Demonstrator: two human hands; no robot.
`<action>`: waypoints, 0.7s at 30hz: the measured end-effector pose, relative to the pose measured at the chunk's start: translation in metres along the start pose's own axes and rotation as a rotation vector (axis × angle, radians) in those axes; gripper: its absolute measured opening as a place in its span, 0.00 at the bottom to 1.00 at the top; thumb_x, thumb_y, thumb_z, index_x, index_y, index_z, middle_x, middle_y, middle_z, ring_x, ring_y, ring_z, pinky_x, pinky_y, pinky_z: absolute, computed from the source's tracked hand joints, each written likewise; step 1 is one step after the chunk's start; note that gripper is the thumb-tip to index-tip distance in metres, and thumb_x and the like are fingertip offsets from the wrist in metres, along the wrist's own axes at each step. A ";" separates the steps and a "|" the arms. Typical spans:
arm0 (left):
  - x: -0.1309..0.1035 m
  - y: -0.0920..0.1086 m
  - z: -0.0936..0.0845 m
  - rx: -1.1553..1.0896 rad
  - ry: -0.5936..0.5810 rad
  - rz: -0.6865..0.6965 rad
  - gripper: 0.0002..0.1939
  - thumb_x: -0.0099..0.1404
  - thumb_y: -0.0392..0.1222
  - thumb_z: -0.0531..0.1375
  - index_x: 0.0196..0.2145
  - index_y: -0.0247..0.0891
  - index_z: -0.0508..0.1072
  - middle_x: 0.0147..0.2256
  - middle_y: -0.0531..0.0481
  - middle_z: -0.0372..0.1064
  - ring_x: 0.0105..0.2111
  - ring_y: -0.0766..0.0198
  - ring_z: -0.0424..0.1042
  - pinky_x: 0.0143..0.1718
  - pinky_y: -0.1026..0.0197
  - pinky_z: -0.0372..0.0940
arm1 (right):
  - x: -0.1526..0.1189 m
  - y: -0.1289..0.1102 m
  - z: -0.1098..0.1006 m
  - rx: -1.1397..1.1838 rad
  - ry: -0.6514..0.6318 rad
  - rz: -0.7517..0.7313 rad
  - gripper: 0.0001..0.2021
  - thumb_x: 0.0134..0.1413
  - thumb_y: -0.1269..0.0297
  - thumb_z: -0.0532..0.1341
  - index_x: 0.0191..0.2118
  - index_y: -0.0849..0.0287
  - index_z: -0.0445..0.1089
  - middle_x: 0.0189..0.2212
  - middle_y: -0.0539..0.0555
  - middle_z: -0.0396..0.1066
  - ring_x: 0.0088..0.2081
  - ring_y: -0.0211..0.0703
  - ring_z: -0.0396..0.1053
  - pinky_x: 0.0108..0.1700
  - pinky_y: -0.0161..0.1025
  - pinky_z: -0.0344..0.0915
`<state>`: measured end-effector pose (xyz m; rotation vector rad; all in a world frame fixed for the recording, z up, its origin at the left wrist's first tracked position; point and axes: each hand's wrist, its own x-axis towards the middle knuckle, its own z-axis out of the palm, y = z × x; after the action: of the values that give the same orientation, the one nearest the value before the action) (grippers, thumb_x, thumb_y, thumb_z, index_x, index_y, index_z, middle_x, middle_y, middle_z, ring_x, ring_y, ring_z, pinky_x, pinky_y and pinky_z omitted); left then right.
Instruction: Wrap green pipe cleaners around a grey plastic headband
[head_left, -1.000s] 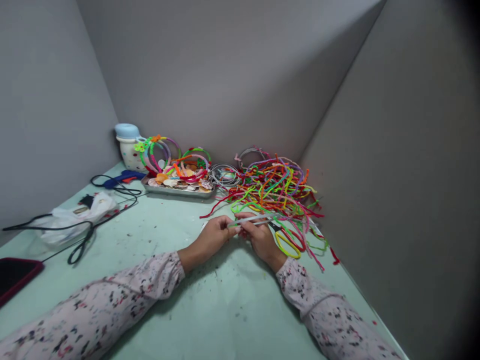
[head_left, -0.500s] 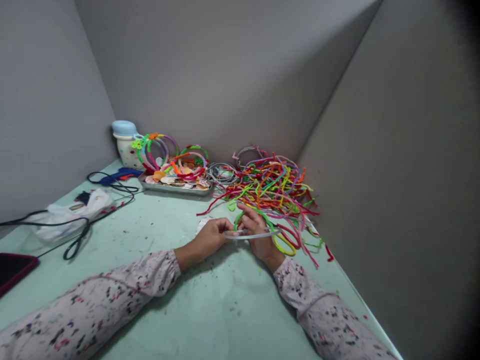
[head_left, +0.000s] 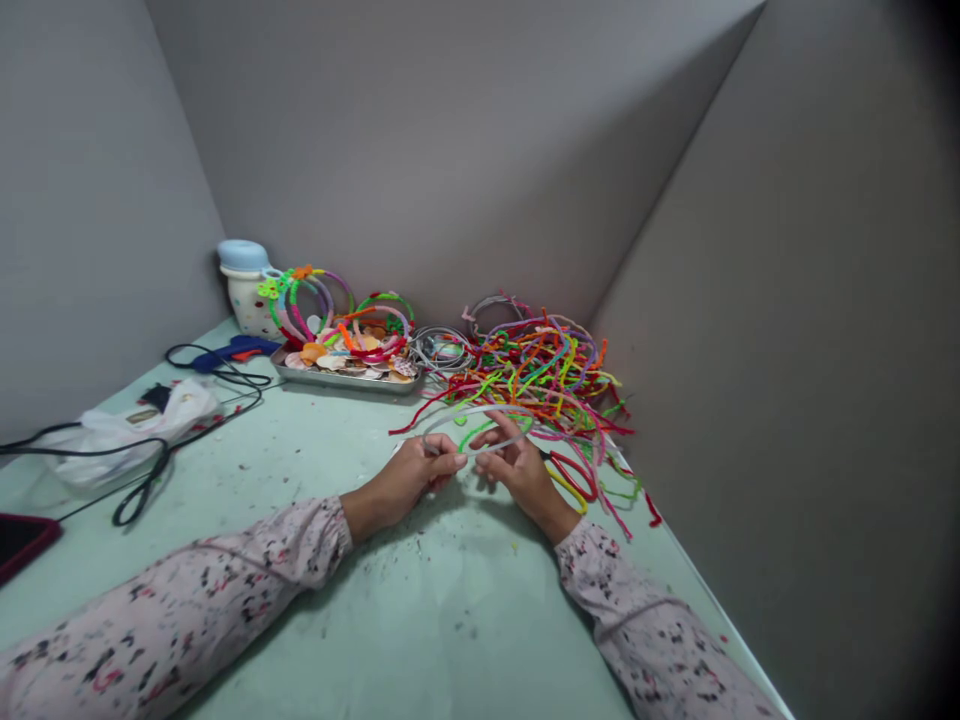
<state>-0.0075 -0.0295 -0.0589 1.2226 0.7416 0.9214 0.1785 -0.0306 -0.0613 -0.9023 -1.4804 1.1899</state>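
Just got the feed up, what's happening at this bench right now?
A person in floral sleeves holds a thin grey headband between both hands: the left hand pinches one end, the right hand grips the other, with a green pipe cleaner at the fingers. A heap of coloured pipe cleaners lies just behind, scissors by the right hand. At the back, a metal tray holds wrapped headbands.
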 end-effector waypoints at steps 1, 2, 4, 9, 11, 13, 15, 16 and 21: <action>0.000 0.000 0.000 0.002 0.002 -0.005 0.14 0.55 0.46 0.64 0.26 0.35 0.65 0.18 0.58 0.56 0.17 0.73 0.52 0.19 0.67 0.45 | 0.000 0.001 0.000 0.019 -0.010 0.009 0.33 0.47 0.61 0.66 0.59 0.52 0.56 0.37 0.51 0.69 0.28 0.35 0.69 0.26 0.32 0.64; 0.000 0.000 0.000 0.004 0.002 -0.008 0.14 0.55 0.46 0.64 0.25 0.35 0.65 0.18 0.58 0.56 0.17 0.73 0.52 0.19 0.67 0.45 | 0.000 0.001 0.000 0.045 -0.030 0.021 0.32 0.47 0.61 0.66 0.59 0.52 0.57 0.36 0.51 0.69 0.28 0.35 0.69 0.25 0.31 0.64; 0.000 0.000 -0.001 0.005 -0.003 -0.012 0.14 0.55 0.47 0.64 0.25 0.35 0.64 0.17 0.58 0.56 0.17 0.73 0.52 0.20 0.67 0.45 | 0.001 0.002 0.000 0.109 -0.065 0.047 0.32 0.47 0.62 0.66 0.58 0.51 0.57 0.37 0.51 0.69 0.28 0.35 0.70 0.25 0.30 0.63; 0.000 0.000 -0.002 0.012 0.008 -0.005 0.15 0.56 0.47 0.63 0.24 0.36 0.63 0.17 0.58 0.55 0.17 0.73 0.51 0.19 0.66 0.44 | 0.002 0.002 -0.004 0.227 -0.001 0.068 0.29 0.46 0.62 0.66 0.55 0.52 0.59 0.38 0.51 0.70 0.27 0.34 0.69 0.24 0.30 0.61; 0.000 0.000 -0.001 0.033 0.033 0.005 0.15 0.56 0.48 0.63 0.24 0.36 0.63 0.17 0.59 0.55 0.17 0.73 0.51 0.19 0.66 0.44 | 0.000 0.002 -0.005 0.223 0.015 0.070 0.22 0.49 0.60 0.65 0.51 0.55 0.63 0.36 0.52 0.71 0.27 0.34 0.68 0.25 0.30 0.61; 0.000 0.001 -0.001 0.061 0.070 0.016 0.16 0.55 0.49 0.63 0.24 0.36 0.64 0.16 0.59 0.55 0.17 0.73 0.52 0.19 0.66 0.45 | -0.004 0.001 -0.003 0.188 -0.010 0.087 0.17 0.51 0.58 0.63 0.47 0.56 0.66 0.35 0.52 0.72 0.27 0.35 0.69 0.26 0.31 0.61; 0.000 0.003 0.001 0.095 0.096 0.016 0.16 0.55 0.49 0.64 0.24 0.36 0.64 0.17 0.59 0.55 0.17 0.72 0.52 0.19 0.66 0.45 | -0.008 0.001 0.001 0.121 -0.037 0.108 0.15 0.52 0.57 0.62 0.44 0.58 0.69 0.33 0.52 0.72 0.27 0.35 0.69 0.27 0.32 0.62; -0.001 0.004 0.001 0.110 0.103 0.011 0.15 0.54 0.49 0.64 0.25 0.36 0.64 0.17 0.59 0.56 0.17 0.72 0.53 0.19 0.66 0.45 | -0.010 0.001 0.004 0.079 -0.032 0.108 0.14 0.52 0.57 0.62 0.41 0.59 0.70 0.31 0.52 0.72 0.25 0.35 0.68 0.26 0.32 0.62; -0.002 0.006 0.004 0.175 0.125 0.014 0.15 0.51 0.48 0.66 0.26 0.35 0.67 0.19 0.58 0.60 0.19 0.72 0.55 0.21 0.67 0.48 | -0.014 -0.001 0.015 -0.108 0.029 0.068 0.18 0.57 0.52 0.56 0.26 0.60 0.69 0.20 0.50 0.68 0.21 0.35 0.64 0.25 0.34 0.61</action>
<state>-0.0061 -0.0322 -0.0524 1.3331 0.9299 0.9662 0.1673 -0.0475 -0.0645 -1.0455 -1.5127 1.1497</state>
